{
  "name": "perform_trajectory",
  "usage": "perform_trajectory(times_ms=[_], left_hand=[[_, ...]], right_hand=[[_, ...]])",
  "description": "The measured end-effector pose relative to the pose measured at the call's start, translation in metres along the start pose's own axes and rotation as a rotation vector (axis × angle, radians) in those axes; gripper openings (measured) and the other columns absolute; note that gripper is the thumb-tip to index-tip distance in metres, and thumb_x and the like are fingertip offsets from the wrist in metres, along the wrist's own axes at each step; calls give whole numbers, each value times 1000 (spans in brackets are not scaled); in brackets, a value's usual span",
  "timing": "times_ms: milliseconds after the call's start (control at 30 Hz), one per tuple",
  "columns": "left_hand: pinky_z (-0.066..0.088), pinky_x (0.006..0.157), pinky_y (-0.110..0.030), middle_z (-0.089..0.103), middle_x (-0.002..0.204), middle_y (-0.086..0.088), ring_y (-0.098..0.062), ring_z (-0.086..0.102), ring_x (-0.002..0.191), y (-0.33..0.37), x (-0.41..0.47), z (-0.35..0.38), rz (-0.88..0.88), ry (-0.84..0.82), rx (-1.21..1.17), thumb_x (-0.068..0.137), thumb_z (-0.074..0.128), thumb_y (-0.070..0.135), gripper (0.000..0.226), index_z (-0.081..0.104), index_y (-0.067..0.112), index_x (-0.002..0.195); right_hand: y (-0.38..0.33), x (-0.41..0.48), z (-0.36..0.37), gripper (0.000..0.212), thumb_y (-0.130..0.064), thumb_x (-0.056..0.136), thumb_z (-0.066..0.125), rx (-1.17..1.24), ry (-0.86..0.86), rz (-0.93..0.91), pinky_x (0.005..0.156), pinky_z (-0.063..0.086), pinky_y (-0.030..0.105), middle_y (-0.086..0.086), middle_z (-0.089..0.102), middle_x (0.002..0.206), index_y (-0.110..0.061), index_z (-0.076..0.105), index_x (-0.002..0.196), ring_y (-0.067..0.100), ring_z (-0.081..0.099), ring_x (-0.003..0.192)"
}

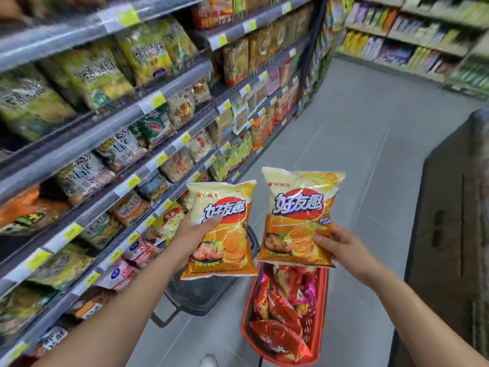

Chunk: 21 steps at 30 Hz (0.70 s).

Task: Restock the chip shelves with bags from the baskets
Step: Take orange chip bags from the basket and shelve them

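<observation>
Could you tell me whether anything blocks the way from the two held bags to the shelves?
Nothing visible does. The left hand grips the left bag, the right hand the right bag, in open air beside the shelves.

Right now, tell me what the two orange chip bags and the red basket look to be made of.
Left chip bag, in the left hand: thin plastic film, glossy, with glare streaks and creases.
Right chip bag, in the right hand: same glossy film, with a crimped top seam.
Red basket: likely moulded plastic, with a perforated wall and slight sheen.
</observation>
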<state>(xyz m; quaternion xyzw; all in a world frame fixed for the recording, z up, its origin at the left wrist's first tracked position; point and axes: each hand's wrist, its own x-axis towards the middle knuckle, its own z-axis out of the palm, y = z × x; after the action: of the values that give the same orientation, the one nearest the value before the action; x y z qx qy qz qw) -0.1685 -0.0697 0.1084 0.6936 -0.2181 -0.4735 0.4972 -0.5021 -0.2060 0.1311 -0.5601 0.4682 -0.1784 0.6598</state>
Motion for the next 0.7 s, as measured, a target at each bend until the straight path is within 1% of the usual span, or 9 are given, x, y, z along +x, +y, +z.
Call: perform_trajectory(times_ms=[133, 167, 233, 267, 300, 433, 567, 633, 700], left_hand=[[55, 102, -49, 78, 116, 6, -19, 73, 109, 44, -41, -7, 107, 21, -12, 74, 87, 56, 64, 65, 30, 128], [58, 99, -45, 78, 115, 5, -18, 74, 107, 53, -51, -8, 130, 37, -22, 78, 87, 52, 58, 66, 29, 127], [60, 81, -27, 78, 112, 5, -9, 74, 98, 69, -76, -11, 173, 84, -33, 88, 82, 38, 38, 66, 28, 121], [57, 74, -22, 77, 111, 5, -7, 73, 96, 77, -87, -13, 199, 112, -26, 91, 79, 34, 30, 67, 28, 118], [55, 72, -22, 76, 110, 7, -9, 72, 98, 82, -98, -17, 217, 139, -16, 91, 79, 33, 27, 67, 29, 116], [57, 90, -38, 77, 112, 6, -19, 72, 108, 94, -140, -41, 270, 204, -40, 84, 82, 48, 42, 66, 32, 120], [56, 100, -52, 78, 115, 6, -21, 73, 109, 99, -184, -71, 329, 273, -65, 69, 86, 66, 65, 66, 37, 122], [56, 101, -52, 78, 115, 6, -21, 73, 109, 100, -204, -88, 354, 313, -89, 68, 87, 64, 67, 66, 35, 124], [57, 98, -44, 78, 114, 5, -19, 72, 109, 101, -227, -104, 376, 368, -100, 77, 87, 54, 57, 66, 32, 125]], right_hand=[[-48, -31, 0, 22, -1, 97, 58, 13, -42, -65, 73, 61, 25, 3, 77, 101, -10, 66, 116, 14, 74, 84], [-59, -38, 1, 23, -4, 94, 61, 19, -55, -85, 74, 61, 26, 3, 77, 103, -11, 66, 116, 15, 75, 86], [-79, -52, 5, 32, -15, 87, 66, 23, -92, -112, 77, 62, 29, 5, 77, 109, -14, 67, 119, 18, 75, 92], [-89, -58, 8, 36, -18, 86, 66, 17, -112, -126, 80, 62, 31, 5, 77, 113, -14, 66, 121, 20, 75, 95], [-98, -64, 11, 37, -20, 87, 66, 4, -133, -138, 82, 62, 32, 5, 76, 116, -15, 66, 124, 22, 75, 98], [-131, -79, 31, 29, -10, 99, 60, -27, -221, -182, 82, 62, 32, 6, 76, 118, -16, 64, 127, 24, 75, 100], [-159, -89, 64, 30, -8, 100, 59, -47, -299, -209, 81, 62, 31, 7, 75, 120, -16, 63, 129, 24, 75, 101], [-170, -93, 84, 31, -7, 100, 59, -75, -352, -228, 83, 62, 32, 9, 74, 122, -15, 62, 130, 24, 75, 101], [-180, -97, 107, 30, -5, 100, 58, -93, -396, -245, 79, 63, 31, 9, 75, 119, -12, 62, 128, 21, 75, 96]])
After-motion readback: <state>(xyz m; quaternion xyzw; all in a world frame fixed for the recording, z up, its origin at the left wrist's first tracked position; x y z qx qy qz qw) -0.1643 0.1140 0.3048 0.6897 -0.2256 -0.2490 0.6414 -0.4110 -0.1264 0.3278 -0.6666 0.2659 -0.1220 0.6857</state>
